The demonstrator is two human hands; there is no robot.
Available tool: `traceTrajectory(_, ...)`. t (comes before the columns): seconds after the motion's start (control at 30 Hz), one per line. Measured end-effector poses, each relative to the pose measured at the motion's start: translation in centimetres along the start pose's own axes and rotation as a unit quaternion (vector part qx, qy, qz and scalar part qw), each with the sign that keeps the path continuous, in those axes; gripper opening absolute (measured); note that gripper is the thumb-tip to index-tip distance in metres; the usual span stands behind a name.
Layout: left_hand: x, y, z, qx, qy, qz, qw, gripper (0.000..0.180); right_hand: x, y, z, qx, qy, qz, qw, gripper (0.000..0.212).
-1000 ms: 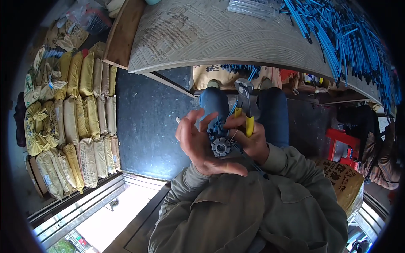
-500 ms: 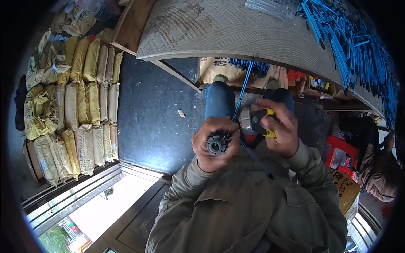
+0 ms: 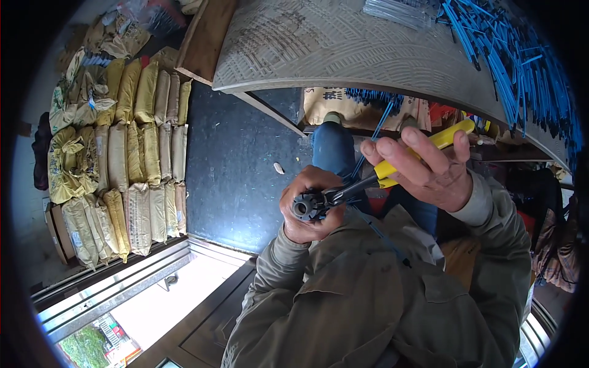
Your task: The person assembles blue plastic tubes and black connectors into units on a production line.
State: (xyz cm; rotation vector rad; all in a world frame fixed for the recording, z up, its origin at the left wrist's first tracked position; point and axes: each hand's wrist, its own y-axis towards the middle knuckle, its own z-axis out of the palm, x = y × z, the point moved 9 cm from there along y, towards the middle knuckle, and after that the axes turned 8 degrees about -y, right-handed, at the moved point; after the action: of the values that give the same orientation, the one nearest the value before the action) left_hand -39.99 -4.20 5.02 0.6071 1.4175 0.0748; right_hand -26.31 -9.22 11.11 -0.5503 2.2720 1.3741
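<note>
My left hand [image 3: 302, 185] is closed around a dark, round slotted hub [image 3: 303, 207] with a hole in its middle. Thin blue rods [image 3: 381, 120] stick out from it on the far side, and another blue rod [image 3: 379, 229] slants toward my jacket. In my right hand [image 3: 437, 173] are pliers with yellow handles [image 3: 453, 135], the palm turned partly up and the fingers loosely over the grips. The pliers' dark jaws reach the hub's right side; what exactly they grip there is too small to tell.
Ahead stands a grey patterned table [image 3: 343, 46] with a heap of blue rods [image 3: 521, 67] at its right. Stacked yellowish sacks [image 3: 132, 153] line the left. A small pale scrap [image 3: 278, 168] lies on the dark floor [image 3: 236, 165]. Beneath the table is a tan sack [image 3: 331, 107].
The pliers have swung from upright beside the left hand to pointing at the hub. My right hand has turned over and its fingers have loosened. The hub has tilted; the view has shifted slightly.
</note>
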Motion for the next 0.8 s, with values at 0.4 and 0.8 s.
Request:
traceTrajectory(0.4, -1.0, 0.8, 0.6, 0.054, -0.001, -0.009, 0.998, 0.028, -3.1, 1.3, -0.1, 0.248, 0.298, -0.115, 0.914, 0.024)
traceTrajectory(0.8, -1.7, -1.0, 2.1, 0.176, -0.090, -0.069, 0.978, 0.051, 3.1, -6.3, 0.3, 0.433, 0.872, 0.124, 0.191, 0.044)
